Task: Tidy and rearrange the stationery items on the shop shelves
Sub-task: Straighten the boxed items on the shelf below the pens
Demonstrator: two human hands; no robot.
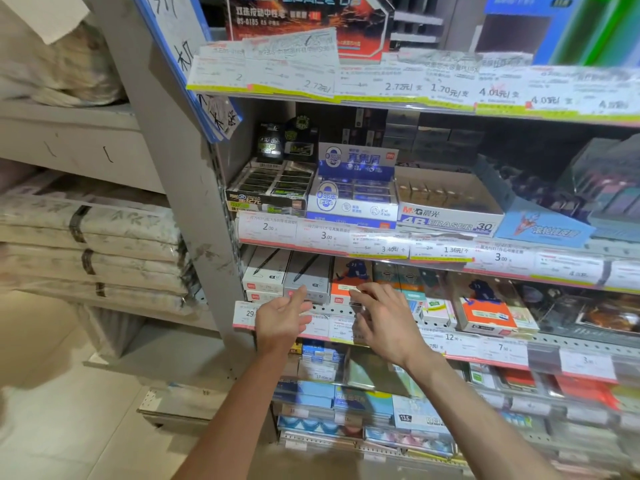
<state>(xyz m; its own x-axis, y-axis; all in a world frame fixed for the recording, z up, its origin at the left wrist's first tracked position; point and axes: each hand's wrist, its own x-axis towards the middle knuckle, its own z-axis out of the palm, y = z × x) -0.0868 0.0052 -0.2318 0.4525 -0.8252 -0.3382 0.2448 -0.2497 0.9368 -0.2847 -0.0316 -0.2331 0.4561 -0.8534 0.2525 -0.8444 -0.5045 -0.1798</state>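
Observation:
Both my hands reach to the third shelf from the top. My left hand [282, 318] has straight fingers, its tips touching the front of a grey pen box [309, 277]. My right hand [382, 318] has relaxed fingers, its fingertips at the front edge of an orange pen box [349, 271] with a blue figure on it. A white pen box [265, 271] sits left of the grey one. Neither hand grips anything that I can see.
The shelf above holds eraser boxes: a black one [270, 188], a blue and white one [353, 188] and an M&G eraser tray [450, 216]. Price labels [381, 247] line each shelf edge. Wrapped paper stacks [93, 237] fill the left shelving. Notebooks [363, 407] lie on lower shelves.

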